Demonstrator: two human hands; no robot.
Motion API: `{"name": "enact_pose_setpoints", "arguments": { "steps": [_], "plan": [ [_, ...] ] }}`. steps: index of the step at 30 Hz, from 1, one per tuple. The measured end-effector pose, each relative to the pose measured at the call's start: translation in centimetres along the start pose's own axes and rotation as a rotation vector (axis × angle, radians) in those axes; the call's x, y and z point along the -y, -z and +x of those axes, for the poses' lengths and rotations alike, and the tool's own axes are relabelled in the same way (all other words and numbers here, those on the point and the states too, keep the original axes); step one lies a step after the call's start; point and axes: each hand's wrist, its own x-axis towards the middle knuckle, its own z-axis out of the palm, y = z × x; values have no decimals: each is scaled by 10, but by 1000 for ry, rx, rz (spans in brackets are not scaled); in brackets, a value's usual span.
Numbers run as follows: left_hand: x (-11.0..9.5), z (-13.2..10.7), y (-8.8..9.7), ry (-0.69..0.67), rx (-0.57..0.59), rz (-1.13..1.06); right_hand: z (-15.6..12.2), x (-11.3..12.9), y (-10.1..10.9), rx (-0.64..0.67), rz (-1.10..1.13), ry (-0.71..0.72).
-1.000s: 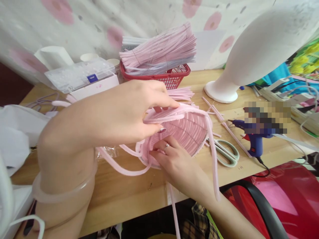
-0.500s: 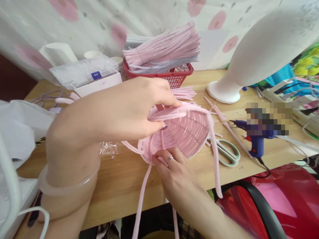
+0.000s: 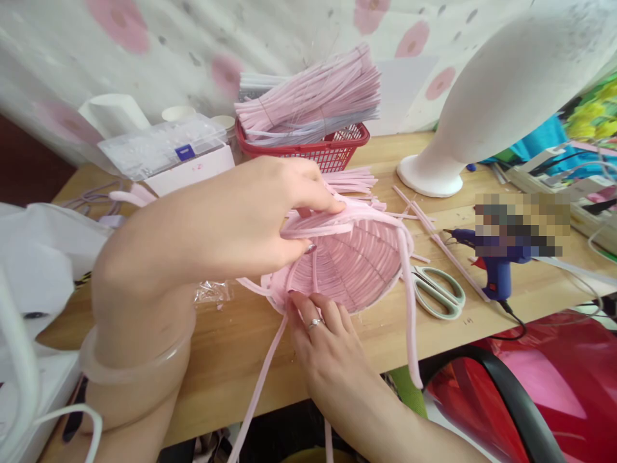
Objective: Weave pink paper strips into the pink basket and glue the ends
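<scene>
Your left hand, centre-left of the frame, has its grip closed on the far rim of the pink woven form, thumb inside; the form sits mid-frame, hollow side towards you; your right hand, lower centre, has fingertips against the near rim, by a hanging pink strip; whether that grip pinches the strip, you cannot tell. Step in hand, by judgement: working the strip at the edge; next move seems to call for a steady left hold and light fingertip pressure from the right, strip kept untangled. Worktop, wooden: clear compartment box upper left; red basket upper centre, heaped with bundled stems; scissors right of the form, blades mostly hidden; white stand upper right; blue glue gun at right, clear of your hands; red chair lower right; flower-printed cloth across the top.
</scene>
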Motion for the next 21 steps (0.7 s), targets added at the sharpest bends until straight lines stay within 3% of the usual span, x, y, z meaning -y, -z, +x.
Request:
{"name": "enact_pose_setpoints", "arguments": {
  "steps": [6, 17, 21],
  "plan": [
    [4, -3, 1, 53, 12, -21, -3, -2, 1, 24, 17, -39],
    [4, -2, -4, 2, -41, 3, 0, 5, -13, -44, 25, -47],
    [3, -2, -4, 13, -31, -16, 3, -1, -10, 33, 139, -74]
  ]
}}
